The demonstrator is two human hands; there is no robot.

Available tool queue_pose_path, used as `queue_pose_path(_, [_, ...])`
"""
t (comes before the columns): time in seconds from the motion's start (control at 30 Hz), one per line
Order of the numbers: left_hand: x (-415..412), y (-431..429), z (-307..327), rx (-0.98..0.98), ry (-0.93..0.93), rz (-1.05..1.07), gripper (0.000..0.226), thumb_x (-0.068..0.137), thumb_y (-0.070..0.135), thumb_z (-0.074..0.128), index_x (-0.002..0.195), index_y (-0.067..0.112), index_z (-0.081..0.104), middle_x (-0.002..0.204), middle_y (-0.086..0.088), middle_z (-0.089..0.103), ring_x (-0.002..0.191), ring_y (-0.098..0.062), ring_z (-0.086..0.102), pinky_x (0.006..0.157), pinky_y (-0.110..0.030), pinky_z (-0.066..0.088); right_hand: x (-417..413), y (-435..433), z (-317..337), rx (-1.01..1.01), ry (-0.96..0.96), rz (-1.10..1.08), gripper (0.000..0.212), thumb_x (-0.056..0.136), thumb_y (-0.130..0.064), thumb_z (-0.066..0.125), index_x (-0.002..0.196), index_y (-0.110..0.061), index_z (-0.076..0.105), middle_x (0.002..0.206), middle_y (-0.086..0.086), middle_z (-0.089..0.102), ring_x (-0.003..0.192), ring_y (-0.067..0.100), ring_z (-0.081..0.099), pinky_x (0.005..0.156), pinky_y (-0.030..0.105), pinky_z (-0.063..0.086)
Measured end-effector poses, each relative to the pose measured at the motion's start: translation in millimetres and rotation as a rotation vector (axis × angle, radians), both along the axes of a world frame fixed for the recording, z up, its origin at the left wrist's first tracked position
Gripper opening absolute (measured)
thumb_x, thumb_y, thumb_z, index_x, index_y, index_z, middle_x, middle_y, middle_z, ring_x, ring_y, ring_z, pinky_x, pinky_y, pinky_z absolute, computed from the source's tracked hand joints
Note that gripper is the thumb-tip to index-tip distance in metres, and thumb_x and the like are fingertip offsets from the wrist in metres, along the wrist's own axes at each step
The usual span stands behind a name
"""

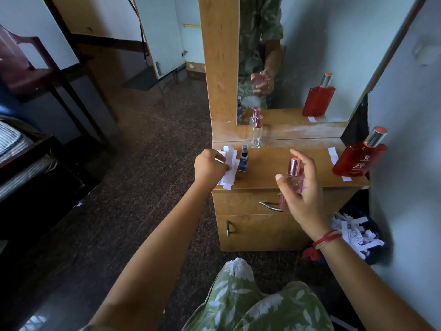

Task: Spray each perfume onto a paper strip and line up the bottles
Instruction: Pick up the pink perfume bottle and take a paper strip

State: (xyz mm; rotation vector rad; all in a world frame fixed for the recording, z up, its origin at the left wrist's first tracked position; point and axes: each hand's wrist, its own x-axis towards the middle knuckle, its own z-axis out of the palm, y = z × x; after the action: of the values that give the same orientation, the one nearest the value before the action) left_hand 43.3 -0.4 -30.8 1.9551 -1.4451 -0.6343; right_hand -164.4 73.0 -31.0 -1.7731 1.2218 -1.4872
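pink bottle (293, 181) within right fingers (307, 163)

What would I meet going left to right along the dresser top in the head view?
The left hand gripping paper strips → dark blue bottle → clear bottle with pink cap → pink bottle held in the right hand → single paper strip → red bottle.

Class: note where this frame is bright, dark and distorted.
Head view: dresser top and right wall brightest; floor and chair at left in shadow; wide-angle lens slants the mirror frame; left hand pinching strips and right hand gripping the pink bottle look sharp.
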Motion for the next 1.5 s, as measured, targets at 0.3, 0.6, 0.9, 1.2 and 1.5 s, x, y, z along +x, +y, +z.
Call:
queue_pose_path(0.3, [8, -3, 1, -0.032, 0.12, 0.041, 0.016, 0.08, 0.012, 0.075, 0.093, 0.002, 0.073, 0.089, -0.013, 0.073, 0.079, -0.025, 0.07, 0.079, -0.04, 0.058, 20, 1, -4, 0.025, 0.029, 0.066, 0.064, 0.076, -0.012, 0.078, 0.127, -0.024, 0.041, 0.081, -0.009, 0.054, 0.066, 0.001, 0.057, 0.055, 0.013, 0.049])
queue_pose_path(0.6, [25, -9, 2, 0.107, 0.413, 0.067, 0.037, 0.08, 0.004, 0.073, 0.115, 0.002, 0.061, 0.093, -0.015, 0.068, 0.069, -0.017, 0.064, 0.061, -0.027, 0.054, 64, -11, -24, 0.109, 0.124, 0.156, 0.052, 0.077, -0.012, 0.066, 0.121, -0.029, 0.046, 0.087, -0.01, 0.061, 0.064, 0.007, 0.059, 0.052, 0.026, 0.05])
queue_pose_path(0.9, [31, -12, 2, 0.22, 0.289, -0.047, 0.033, 0.079, 0.004, 0.074, 0.109, 0.005, 0.061, 0.071, -0.009, 0.06, 0.056, -0.014, 0.056, 0.056, -0.027, 0.053, 76, -21, -33, 0.092, 0.559, 0.243, 0.049, 0.078, -0.019, 0.062, 0.122, -0.029, 0.043, 0.08, -0.015, 0.055, 0.068, 0.01, 0.057, 0.051, 0.025, 0.046])
queue_pose_path(1.2, [42, -21, 17, 0.18, 0.537, 0.025, 0.019, 0.082, 0.003, 0.072, 0.095, 0.005, 0.059, 0.085, -0.015, 0.066, 0.062, -0.016, 0.061, 0.044, -0.021, 0.052, 81, -22, -34, 0.177, 0.513, 0.251, 0.039, 0.079, -0.018, 0.061, 0.114, -0.028, 0.044, 0.077, -0.003, 0.06, 0.064, 0.017, 0.057, 0.052, 0.035, 0.048])
queue_pose_path(1.5, [58, -7, 44, -0.076, 0.575, 0.16, 0.04, 0.079, 0.01, 0.077, 0.107, 0.013, 0.049, 0.092, -0.008, 0.061, 0.063, -0.012, 0.059, 0.043, -0.016, 0.046, 77, -24, -38, 0.217, 0.369, 0.301, 0.047, 0.08, -0.011, 0.063, 0.123, -0.023, 0.049, 0.078, -0.025, 0.047, 0.068, -0.004, 0.052, 0.06, 0.012, 0.039])
